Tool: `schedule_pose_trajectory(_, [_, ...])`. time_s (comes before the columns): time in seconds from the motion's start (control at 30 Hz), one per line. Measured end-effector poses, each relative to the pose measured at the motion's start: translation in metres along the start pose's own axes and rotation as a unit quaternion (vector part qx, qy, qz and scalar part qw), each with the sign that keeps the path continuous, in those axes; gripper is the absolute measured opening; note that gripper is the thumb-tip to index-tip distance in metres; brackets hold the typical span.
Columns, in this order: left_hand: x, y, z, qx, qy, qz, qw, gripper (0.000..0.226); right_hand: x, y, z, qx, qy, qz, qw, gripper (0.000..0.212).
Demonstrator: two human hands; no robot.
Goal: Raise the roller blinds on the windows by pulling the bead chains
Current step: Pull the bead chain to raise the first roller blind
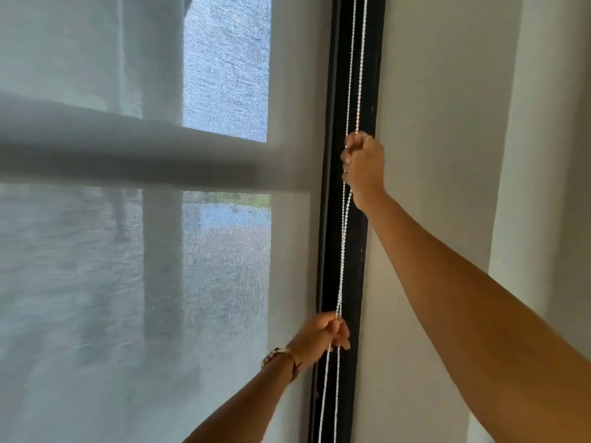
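Note:
A white bead chain (342, 251) hangs as two strands in front of the black window frame (329, 219). My right hand (364, 164) is raised and closed around the chain about a third of the way down the view. Lower down, my left hand (323, 334) pinches the same chain, with the strands dropping on below it. A sheer white roller blind (128, 282) covers the window to the left, and the outdoors shows blurred through its fabric.
A plain white wall (441, 123) fills the right side, stepping to a second wall edge (511, 219) further right. A pale horizontal bar and a vertical post show through the blind. A gold watch (275, 354) sits on my left wrist.

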State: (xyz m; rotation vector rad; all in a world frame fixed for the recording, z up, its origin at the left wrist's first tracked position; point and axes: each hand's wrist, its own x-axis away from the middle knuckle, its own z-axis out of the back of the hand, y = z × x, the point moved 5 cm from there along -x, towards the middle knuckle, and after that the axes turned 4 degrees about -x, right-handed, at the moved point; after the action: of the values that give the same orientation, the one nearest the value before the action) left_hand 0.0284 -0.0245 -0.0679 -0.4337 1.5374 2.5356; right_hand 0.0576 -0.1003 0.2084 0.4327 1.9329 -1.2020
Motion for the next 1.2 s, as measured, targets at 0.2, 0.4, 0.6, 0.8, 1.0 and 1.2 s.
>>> schedule_pose_trajectory(0.2, [-0.022,0.072,0.074,0.204,0.024,-0.058,0.977,0.049,0.049,0.028,0.008,0.015,0.01,-0.019,1.0,0.028])
schedule_pose_trajectory(0.4, [-0.048,0.17,0.123,0.149,0.12,-0.133,0.973,0.046,0.121,0.102,0.027,0.065,0.033,-0.078,0.994,0.026])
schedule_pose_trajectory(0.6, [-0.065,0.219,0.121,0.064,0.152,-0.14,0.976,0.046,0.192,0.172,0.047,0.117,0.027,-0.139,0.983,0.042])
schedule_pose_trajectory(0.8, [-0.055,0.21,0.105,0.043,0.255,-0.233,0.938,0.035,0.233,0.18,0.044,0.059,-0.022,-0.157,0.986,0.036])
schedule_pose_trajectory(1.0, [-0.037,0.185,0.097,-0.045,0.297,-0.252,0.92,0.04,0.181,0.132,0.04,0.082,-0.036,-0.173,0.981,0.082])
schedule_pose_trajectory(1.2, [-0.022,0.128,0.073,-0.045,0.256,-0.186,0.948,0.03,0.069,0.041,0.026,0.118,-0.064,-0.081,0.988,0.06])
